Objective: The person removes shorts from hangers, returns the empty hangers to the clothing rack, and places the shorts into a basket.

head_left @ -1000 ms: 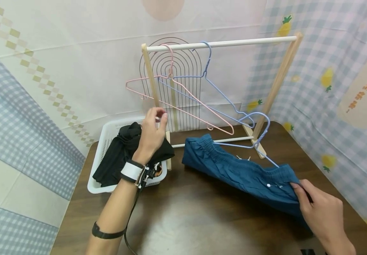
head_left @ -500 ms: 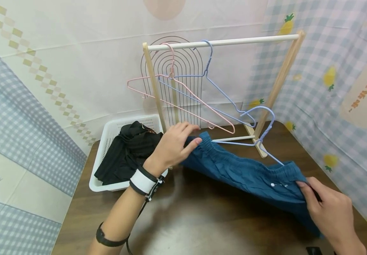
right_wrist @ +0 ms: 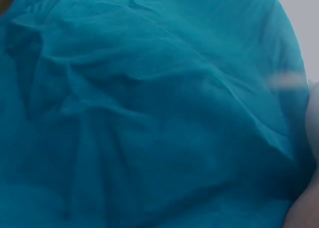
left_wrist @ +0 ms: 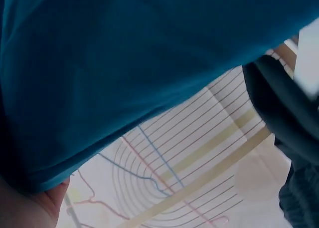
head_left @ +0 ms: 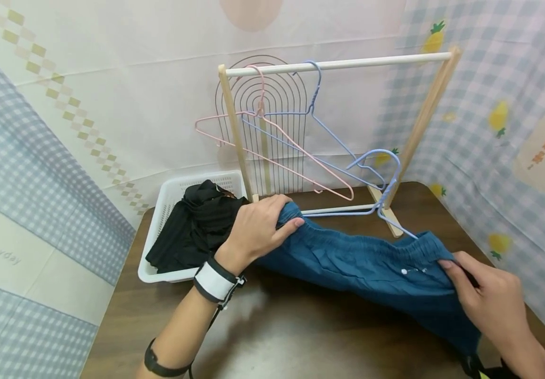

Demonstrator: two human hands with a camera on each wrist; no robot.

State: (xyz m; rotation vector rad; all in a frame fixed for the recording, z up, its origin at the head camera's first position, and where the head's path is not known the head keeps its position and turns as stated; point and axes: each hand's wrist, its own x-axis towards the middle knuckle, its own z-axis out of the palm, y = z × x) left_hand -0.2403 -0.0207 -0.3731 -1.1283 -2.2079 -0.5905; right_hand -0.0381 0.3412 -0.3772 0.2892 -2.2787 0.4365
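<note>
Blue elastic-waist shorts (head_left: 348,258) stretch across the middle of the head view, their gathered waistband facing the rack. My left hand (head_left: 260,226) grips the waistband's left end, thumb in front and fingers over the far side. At the other end, my right hand (head_left: 487,295) pinches the waistband beside two small white dots. A blue hanger (head_left: 386,195) has its lower part inside the waist, and its hook stands up free behind the cloth. The shorts' blue cloth (left_wrist: 109,78) fills much of the left wrist view and nearly all of the right wrist view.
A white basket (head_left: 168,197) holding black clothes (head_left: 197,226) stands left of my left hand. Behind the shorts is a wooden rack (head_left: 424,121) with a white rail; a pink hanger (head_left: 296,145) and another blue hanger (head_left: 334,137) hang there. Patterned cloth walls surround the brown table (head_left: 301,342).
My left hand has come from above the basket rightward to the shorts and taken hold of the waistband's left end. The right hand keeps its hold; the hanger's hook has tipped slightly left.
</note>
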